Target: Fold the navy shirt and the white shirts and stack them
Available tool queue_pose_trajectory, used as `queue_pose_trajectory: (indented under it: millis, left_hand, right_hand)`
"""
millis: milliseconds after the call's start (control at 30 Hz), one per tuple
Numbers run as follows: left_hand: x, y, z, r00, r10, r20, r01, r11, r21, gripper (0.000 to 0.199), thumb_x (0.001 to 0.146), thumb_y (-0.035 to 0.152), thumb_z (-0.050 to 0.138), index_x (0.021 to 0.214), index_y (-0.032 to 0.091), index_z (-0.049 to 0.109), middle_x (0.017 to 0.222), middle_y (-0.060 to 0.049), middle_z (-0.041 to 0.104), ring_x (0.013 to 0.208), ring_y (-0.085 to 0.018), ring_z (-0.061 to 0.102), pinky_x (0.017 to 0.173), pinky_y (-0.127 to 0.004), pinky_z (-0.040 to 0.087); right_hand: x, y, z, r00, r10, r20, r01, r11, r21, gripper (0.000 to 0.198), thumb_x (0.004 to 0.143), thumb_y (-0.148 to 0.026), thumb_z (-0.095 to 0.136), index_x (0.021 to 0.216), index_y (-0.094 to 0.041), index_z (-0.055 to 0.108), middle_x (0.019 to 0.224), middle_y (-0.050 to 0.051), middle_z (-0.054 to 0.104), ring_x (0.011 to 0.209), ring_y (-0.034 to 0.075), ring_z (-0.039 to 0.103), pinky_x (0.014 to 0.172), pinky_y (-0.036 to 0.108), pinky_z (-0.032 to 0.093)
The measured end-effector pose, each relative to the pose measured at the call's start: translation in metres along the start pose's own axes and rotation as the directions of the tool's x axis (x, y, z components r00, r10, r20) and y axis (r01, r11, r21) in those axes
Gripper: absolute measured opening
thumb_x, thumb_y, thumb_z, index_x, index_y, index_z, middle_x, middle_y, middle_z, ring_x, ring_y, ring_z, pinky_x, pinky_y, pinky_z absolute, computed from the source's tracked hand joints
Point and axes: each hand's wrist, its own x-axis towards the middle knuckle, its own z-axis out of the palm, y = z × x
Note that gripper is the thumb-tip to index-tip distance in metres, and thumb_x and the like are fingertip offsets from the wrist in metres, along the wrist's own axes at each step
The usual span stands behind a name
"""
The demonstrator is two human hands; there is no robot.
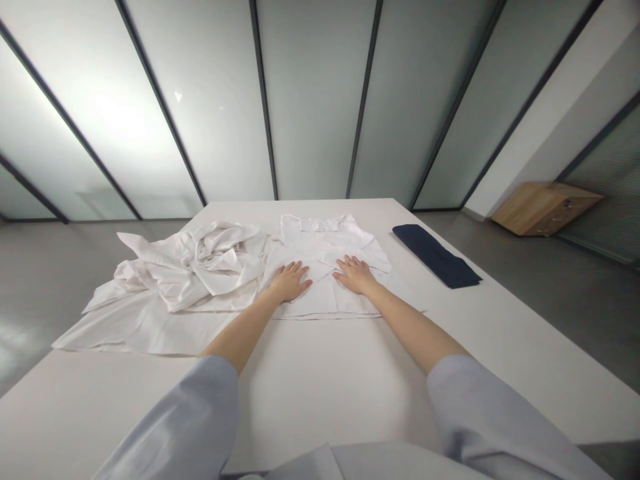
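Note:
A white garment, apparently a shirt (325, 250), lies spread on the white table with its collar end away from me. My left hand (290, 281) rests flat on its left part, fingers stretched out. On the right part lies my right hand (356, 275), palm down with fingers spread. Small creases show in the cloth between and around the hands. Left of the shirt, a crumpled heap of white cloth (200, 267) touches or overlaps its edge; where one stops and the other starts is hard to tell.
A folded dark navy cloth (435, 255) lies near the right edge of the white table (330, 380). Part of the white heap reaches the table's left edge. Frosted glass panels (315, 100) stand behind the table. A wooden cabinet (545, 208) is on the floor at right.

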Motion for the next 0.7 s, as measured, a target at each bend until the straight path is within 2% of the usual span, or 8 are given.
queue_pose_trajectory:
  millis: [67, 167, 300, 400, 500, 700]
  left_hand:
    - [0.004, -0.004, 0.001, 0.999, 0.009, -0.041, -0.009, 1.000, -0.005, 0.053, 0.093, 0.052, 0.036, 0.137, 0.023, 0.044, 0.150, -0.010, 0.038, 0.136, -0.025, 0.034, 0.109, -0.042, 0.027]
    - [0.006, -0.004, 0.001, 0.990, 0.003, -0.142, -0.004, 1.000, -0.005, 0.049, 0.089, 0.051, 0.045, 0.126, 0.020, 0.052, 0.136, -0.012, 0.050, 0.125, -0.026, 0.046, 0.103, -0.039, 0.035]
    - [0.000, 0.005, 0.000, 0.987, 0.022, -0.160, -0.021, 1.000, 0.005, 0.031, 0.091, 0.041, 0.045, 0.107, 0.019, 0.059, 0.112, -0.010, 0.060, 0.110, -0.024, 0.052, 0.094, -0.036, 0.041]
    - [-0.006, 0.013, 0.000, 0.989, 0.000, -0.145, 0.002, 1.000, 0.011, 0.024, 0.093, 0.034, 0.042, 0.101, 0.019, 0.059, 0.107, -0.010, 0.059, 0.106, -0.024, 0.053, 0.089, -0.036, 0.043]
    - [-0.011, 0.018, 0.000, 0.989, -0.026, -0.145, 0.027, 1.000, 0.002, 0.023, 0.093, 0.031, 0.042, 0.103, 0.019, 0.058, 0.108, -0.010, 0.058, 0.107, -0.024, 0.052, 0.088, -0.037, 0.043]
    - [-0.021, 0.015, -0.003, 0.988, -0.023, -0.150, 0.013, 0.998, -0.066, 0.026, 0.089, 0.036, 0.049, 0.104, 0.019, 0.060, 0.107, -0.009, 0.060, 0.105, -0.024, 0.054, 0.089, -0.035, 0.043]
  right_hand:
    - [-0.001, -0.001, -0.002, 0.997, -0.031, -0.072, 0.031, 1.000, -0.002, 0.052, 0.094, -0.048, 0.038, 0.135, -0.019, 0.049, 0.145, 0.015, 0.042, 0.133, 0.030, 0.036, 0.107, 0.046, 0.025]
    - [-0.007, -0.005, -0.007, 0.978, -0.105, -0.183, 0.101, 0.994, -0.030, 0.035, 0.092, -0.033, 0.045, 0.116, -0.015, 0.061, 0.123, 0.014, 0.059, 0.118, 0.026, 0.049, 0.102, 0.038, 0.030]
    - [-0.017, -0.013, -0.009, 0.972, -0.174, -0.158, 0.169, 0.985, -0.046, 0.025, 0.092, -0.024, 0.043, 0.099, -0.015, 0.066, 0.103, 0.012, 0.063, 0.102, 0.024, 0.055, 0.092, 0.033, 0.038]
    - [-0.024, -0.017, -0.008, 0.977, -0.148, -0.153, 0.149, 0.989, -0.004, 0.024, 0.091, -0.024, 0.046, 0.104, -0.016, 0.065, 0.106, 0.012, 0.062, 0.102, 0.023, 0.054, 0.091, 0.031, 0.039]
    - [-0.031, -0.015, -0.006, 0.981, -0.121, -0.155, 0.130, 0.990, 0.051, 0.028, 0.091, -0.027, 0.048, 0.112, -0.017, 0.063, 0.112, 0.011, 0.059, 0.106, 0.023, 0.053, 0.092, 0.031, 0.039]
    - [-0.036, -0.004, -0.004, 0.977, -0.167, -0.131, 0.187, 0.969, 0.160, 0.029, 0.089, -0.029, 0.051, 0.114, -0.019, 0.063, 0.118, 0.009, 0.058, 0.107, 0.021, 0.054, 0.093, 0.031, 0.041]
